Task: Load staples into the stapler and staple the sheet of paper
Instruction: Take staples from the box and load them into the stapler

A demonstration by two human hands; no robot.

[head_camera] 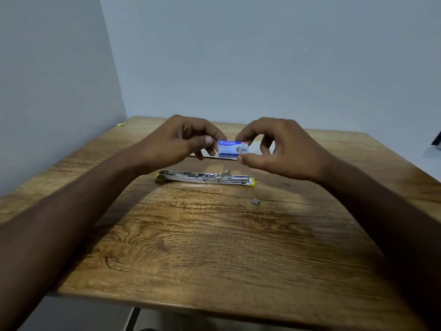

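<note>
Both hands are raised above a wooden table (214, 247), meeting over its far half. The right hand (284, 149) holds a small blue and white staple box (232, 150) pinched between thumb below and fingertips above, at the box's right end. The left hand (181, 142) is at the box's left end, thumb and forefinger closed against that end; the remaining fingers are curled beneath, and how firmly they grip cannot be told. The box is held clear of the table surface, roughly level, its printed face toward the camera. Directly below and nearer the camera, the stapler (205, 177) lies on the table swung fully open and flat, its metal channel facing up, with yellow-green plastic showing at both ends. Whether staples sit in the channel cannot be told. A small grey piece, apparently a short strip of staples (255, 201), lies on the table just right of and nearer than the stapler, apart from it. A white sheet of paper (256, 149) lies flat behind the hands, largely hidden by them. A plain wall (262, 56) stands behind the table.
</note>
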